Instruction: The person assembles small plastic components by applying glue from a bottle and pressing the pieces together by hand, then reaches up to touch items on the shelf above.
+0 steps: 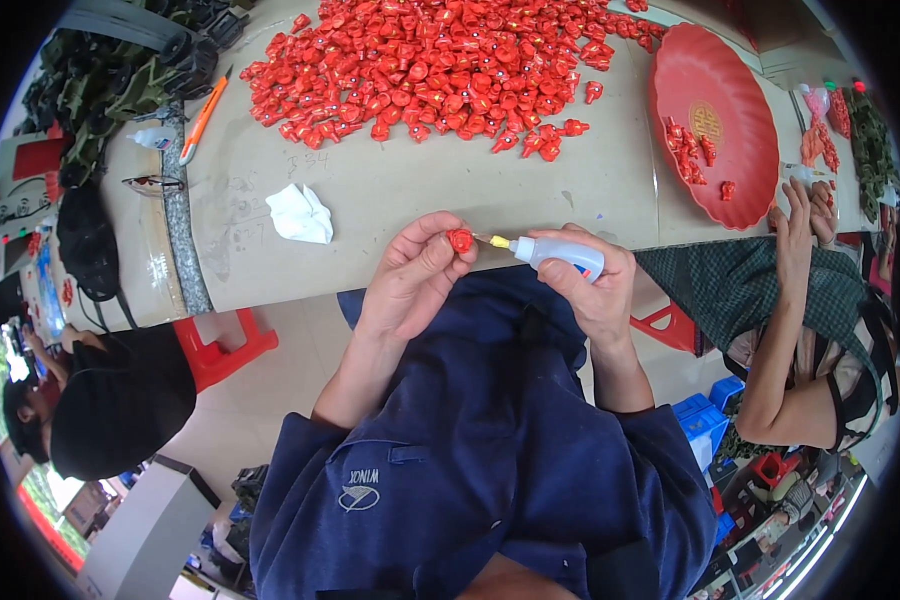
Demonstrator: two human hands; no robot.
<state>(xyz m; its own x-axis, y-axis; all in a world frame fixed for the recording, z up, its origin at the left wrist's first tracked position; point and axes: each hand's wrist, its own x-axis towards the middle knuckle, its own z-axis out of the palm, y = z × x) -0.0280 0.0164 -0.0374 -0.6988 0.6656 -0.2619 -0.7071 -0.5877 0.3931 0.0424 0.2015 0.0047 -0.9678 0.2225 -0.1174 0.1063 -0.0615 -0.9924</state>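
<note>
While the left hand [415, 270] pinches a small red piece [460, 241] between thumb and fingertips, the right hand [595, 285] grips a squeeze bottle [565, 257], fingers curled round its pale, translucent body. Bottle tilted nearly level, its yellow tip [498, 241] and thin needle pointing left at the red piece; whether needle and piece touch cannot be told at this scale. Both hands are raised at the near edge of the table [420, 185], before the wearer's dark blue shirt [450, 440]; red piece located between them, at the left fingertips. Beyond the left hand, a crumpled white tissue [299, 214] lies on the tabletop. Further out, across the far part of the table, a broad heap of similar red pieces [430, 75] is spread, a few loose at its near margin. To the right, a red dish [755, 150] with a scalloped rim and a yellow central mark; a small cluster of red pieces [688, 160] rests in its left part. To the left, an orange tool [205, 115] lies aslant, a small white bottle [155, 137] just beside it. Outermost: a red stool [225, 345] at lower left, and at right a co-worker [800, 300] seated with both hands raised.
</note>
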